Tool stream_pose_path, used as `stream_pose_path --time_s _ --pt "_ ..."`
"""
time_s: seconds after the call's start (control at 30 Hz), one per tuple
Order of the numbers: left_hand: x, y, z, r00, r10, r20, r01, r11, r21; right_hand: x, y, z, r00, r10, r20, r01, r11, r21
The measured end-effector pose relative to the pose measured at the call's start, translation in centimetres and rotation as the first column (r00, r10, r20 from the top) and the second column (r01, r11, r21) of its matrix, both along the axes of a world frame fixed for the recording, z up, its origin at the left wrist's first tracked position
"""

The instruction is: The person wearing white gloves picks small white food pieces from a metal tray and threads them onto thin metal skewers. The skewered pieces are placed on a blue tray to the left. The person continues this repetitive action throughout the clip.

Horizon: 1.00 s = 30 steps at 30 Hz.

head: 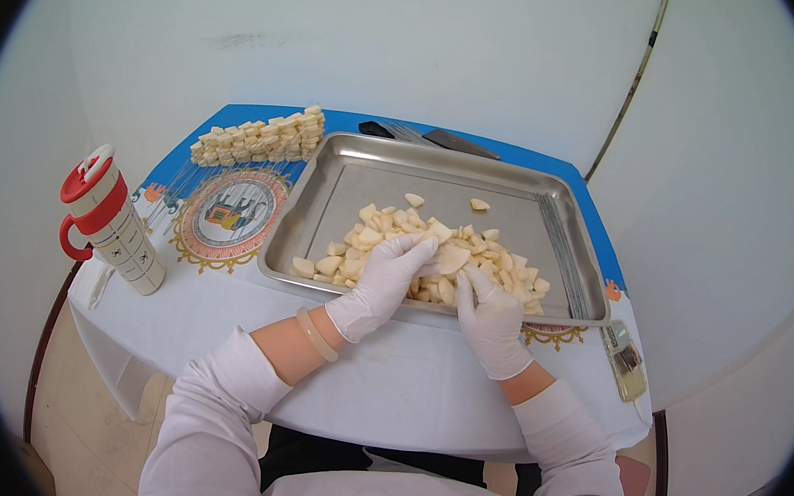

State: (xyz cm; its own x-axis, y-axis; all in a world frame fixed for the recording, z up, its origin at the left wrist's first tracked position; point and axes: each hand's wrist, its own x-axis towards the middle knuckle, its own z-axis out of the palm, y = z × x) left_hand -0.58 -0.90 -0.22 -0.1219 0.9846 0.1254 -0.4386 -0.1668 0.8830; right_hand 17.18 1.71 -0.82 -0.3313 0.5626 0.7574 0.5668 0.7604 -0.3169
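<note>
My left hand (389,277), in a white glove, holds pale cut slices between thumb and fingers. One broad slice (452,258) faces up at its fingertips, with another slice (436,231) just behind it. My right hand (494,321), also gloved, has its thumb and fingers drawn together at the broad slice's lower edge. Whether a thin skewer lies in that pinch is hidden. Both hands are over the near side of a shallow steel tray (387,150). Beneath them spreads a heap of pale cut pieces (506,266), perhaps potato.
Thin metal skewers (561,254) lie along the tray's right side. Loaded skewers (258,141) are stacked at the table's back left. A red-lidded tumbler (115,225) stands at left. Behind the tray lies a dark flat object (460,143); a phone (624,361) rests at right.
</note>
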Motion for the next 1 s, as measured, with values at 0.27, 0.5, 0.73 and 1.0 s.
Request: stream_pose_path --time_s 0.27,0.5,0.73,1.0 --pt "0.1 0.0 0.1 1.000 0.004 -0.003 -0.004 1.000 0.005 -0.1 -0.2 0.1 1.000 -0.011 0.001 0.011 0.998 -0.063" --pt "0.3 -0.1 0.2 0.998 0.054 -0.021 -0.053 0.998 0.042 0.2 -0.4 1.3 0.998 0.058 -0.038 -0.065 0.980 -0.188" --pt "0.6 -0.5 0.4 0.985 0.170 -0.016 -0.166 0.976 0.141 1.6 -0.6 3.9 0.897 0.314 -0.310 -0.436 0.524 -0.731" --pt "1.0 -1.0 2.7 0.979 0.193 -0.071 -0.184 0.977 0.111 2.0 -0.4 4.9 0.809 0.273 -0.520 -0.575 0.184 -0.798"
